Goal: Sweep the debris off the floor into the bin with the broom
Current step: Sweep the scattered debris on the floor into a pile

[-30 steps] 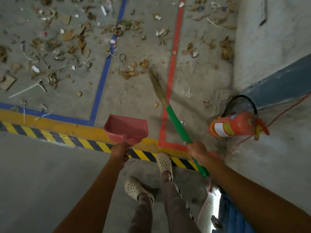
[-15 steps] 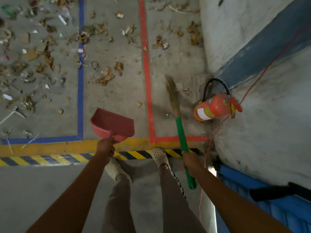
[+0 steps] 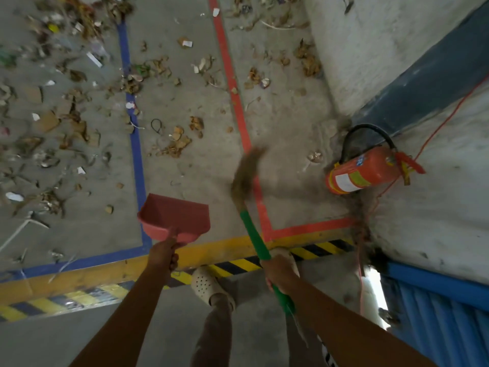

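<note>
A grey concrete floor (image 3: 185, 202) is seen from above, bounded on the right by a rough whitewashed wall (image 3: 357, 49) with a dark blue-grey painted band (image 3: 423, 83) across it. The floor is marked by a blue painted line (image 3: 137, 165) and a red painted line (image 3: 239, 107), both running away from the person and both turning a corner just before a yellow band (image 3: 219, 250). This band is edged on the near side by a black-and-yellow hazard stripe (image 3: 238, 266).

Loose debris of dry leaves, cardboard scraps and bits of paper (image 3: 174, 147) is scattered over the floor. It is thickest to the left of the blue line and thinner between the two lines and beyond the red one. A red fire extinguisher with a black hose (image 3: 362, 173) is seen against the base of the wall, and a thin red cord (image 3: 449, 107) runs down the wall beside it. Blue corrugated sheeting (image 3: 436, 313) is seen at the lower right.

A pink plastic dustpan (image 3: 174, 218) is held by its handle in the left hand (image 3: 162, 254), whose fingers are curled round it. The pan lies over the corner of the blue line, with its mouth turned away from the person; whether anything lies in it cannot be told.

A grass broom with a green handle (image 3: 255, 239) is gripped in the right hand (image 3: 280, 272), the fingers wrapped round the handle. Its brown brush head (image 3: 246, 176) is blurred and lies across the red line, between the dustpan and the extinguisher. A cream perforated clog (image 3: 205, 284) is planted on the hazard stripe.
</note>
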`<state>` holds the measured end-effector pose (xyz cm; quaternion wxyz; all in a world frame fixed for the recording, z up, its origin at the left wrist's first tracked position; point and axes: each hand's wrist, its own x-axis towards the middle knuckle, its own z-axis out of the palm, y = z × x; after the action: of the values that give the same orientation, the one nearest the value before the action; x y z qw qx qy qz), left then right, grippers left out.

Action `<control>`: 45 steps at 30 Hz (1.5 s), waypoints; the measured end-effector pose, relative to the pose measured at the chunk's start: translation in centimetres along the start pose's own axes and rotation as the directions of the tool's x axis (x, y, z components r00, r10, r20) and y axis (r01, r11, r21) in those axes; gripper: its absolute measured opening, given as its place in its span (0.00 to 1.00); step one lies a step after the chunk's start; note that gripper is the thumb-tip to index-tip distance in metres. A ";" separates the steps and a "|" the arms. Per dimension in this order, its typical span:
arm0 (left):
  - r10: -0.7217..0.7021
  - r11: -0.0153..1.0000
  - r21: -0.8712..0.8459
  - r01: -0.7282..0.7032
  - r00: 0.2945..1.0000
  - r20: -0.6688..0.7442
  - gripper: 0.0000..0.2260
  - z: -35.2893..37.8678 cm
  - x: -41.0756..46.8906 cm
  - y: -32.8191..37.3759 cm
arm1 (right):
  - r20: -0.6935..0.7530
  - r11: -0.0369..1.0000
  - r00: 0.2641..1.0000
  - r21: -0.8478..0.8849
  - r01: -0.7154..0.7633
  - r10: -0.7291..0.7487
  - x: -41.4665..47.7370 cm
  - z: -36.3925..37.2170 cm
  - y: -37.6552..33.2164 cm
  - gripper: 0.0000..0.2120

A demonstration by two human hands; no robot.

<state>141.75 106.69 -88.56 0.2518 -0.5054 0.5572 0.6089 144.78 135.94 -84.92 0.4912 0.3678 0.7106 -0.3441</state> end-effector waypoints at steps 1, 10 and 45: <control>0.003 1.000 0.003 -0.003 1.000 -0.011 0.09 -1.4 0.2 0.5 | 0.023 0.999 0.999 -0.026 0.032 -0.032 -0.5 0.7 -1.2 0.16; 0.018 0.997 -0.070 -0.019 1.000 -0.019 0.09 -4.5 0.3 3.9 | -0.240 0.987 0.958 -0.071 0.141 -0.154 -1.7 0.0 -3.5 0.15; 0.017 0.980 -0.197 -0.024 0.999 -0.034 0.10 -3.5 -2.7 0.0 | -0.207 0.996 0.978 0.092 0.016 0.003 0.9 -5.3 -3.9 0.13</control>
<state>143.90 104.13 -85.74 0.1851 -0.5318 0.5031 0.6556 138.88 138.68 -83.82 0.3958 0.4219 0.7422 -0.3384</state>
